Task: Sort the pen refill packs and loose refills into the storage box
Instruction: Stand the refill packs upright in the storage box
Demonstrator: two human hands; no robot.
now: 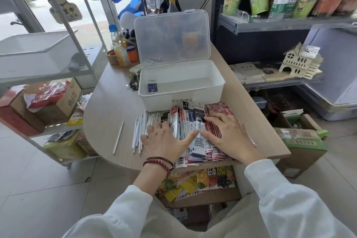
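My left hand point(164, 139) and right hand point(228, 134) press flat, apart, on glossy red-and-white plastic refill packs point(195, 120): likely light, slippery, best pinched by the edges under my palms.

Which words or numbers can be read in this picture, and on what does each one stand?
"笔芯收纳盒": paper label on the white plastic storage box.
"DM-2016", last digit unsure: black-and-white refill pack.
"业中": wooden cat-shaped hanging sign.
Too small or blurred: red refill packs, barcode digits, green shelf cups.
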